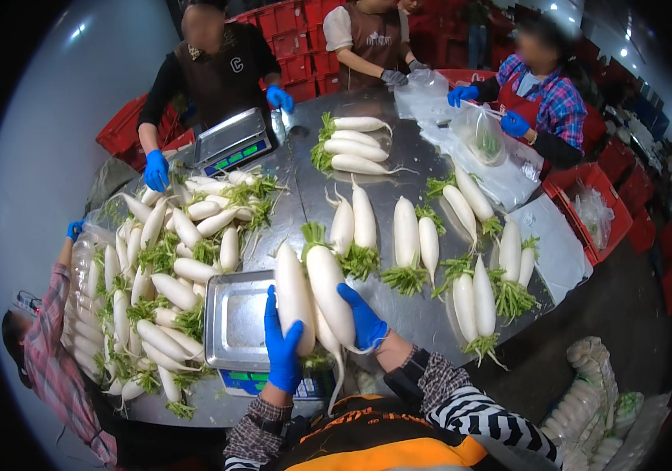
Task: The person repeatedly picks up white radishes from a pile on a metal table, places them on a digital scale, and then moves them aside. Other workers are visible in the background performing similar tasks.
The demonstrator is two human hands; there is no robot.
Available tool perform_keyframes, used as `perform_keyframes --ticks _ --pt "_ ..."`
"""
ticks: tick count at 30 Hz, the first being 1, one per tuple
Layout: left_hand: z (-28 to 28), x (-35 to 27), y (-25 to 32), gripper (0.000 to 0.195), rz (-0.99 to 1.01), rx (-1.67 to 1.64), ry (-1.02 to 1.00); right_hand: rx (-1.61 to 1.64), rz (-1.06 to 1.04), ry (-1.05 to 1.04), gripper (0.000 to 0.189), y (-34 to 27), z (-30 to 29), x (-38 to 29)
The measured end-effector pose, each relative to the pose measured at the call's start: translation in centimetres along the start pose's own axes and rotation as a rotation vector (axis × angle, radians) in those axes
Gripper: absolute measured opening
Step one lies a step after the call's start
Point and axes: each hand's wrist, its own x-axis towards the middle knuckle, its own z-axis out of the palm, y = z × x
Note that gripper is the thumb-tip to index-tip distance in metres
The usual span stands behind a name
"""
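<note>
Both my hands wear blue gloves and hold a bunch of white daikon radishes over the right side of a digital scale's steel pan (234, 347). My left hand (284, 353) grips the left daikon (292, 288), thumb across its lower part. My right hand (365, 318) clasps the right daikon (330, 282) from the side. Partly hidden between them, a third daikon (325, 332) hangs with its long root downward. Green leaf stubs (313, 234) top the right one. The scale's lit display (241, 377) faces me.
Left of the scale lies a large daikon pile (165, 288). Small daikon groups (409, 235) are spread rightward on the steel table (288, 218). Co-workers in gloves stand around, one beside a second scale (233, 141), another holding a plastic bag (483, 135). A red crate (592, 206) adjoins the right edge.
</note>
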Motion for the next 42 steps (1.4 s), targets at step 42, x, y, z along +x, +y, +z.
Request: perform_keyframes --ticks 42 --pt "11.3 14.7 4.0 0.074 0.026 0.251 -0.454 -0.941 -0.536 0.030 0.075 -28.0 -5.4 13.4"
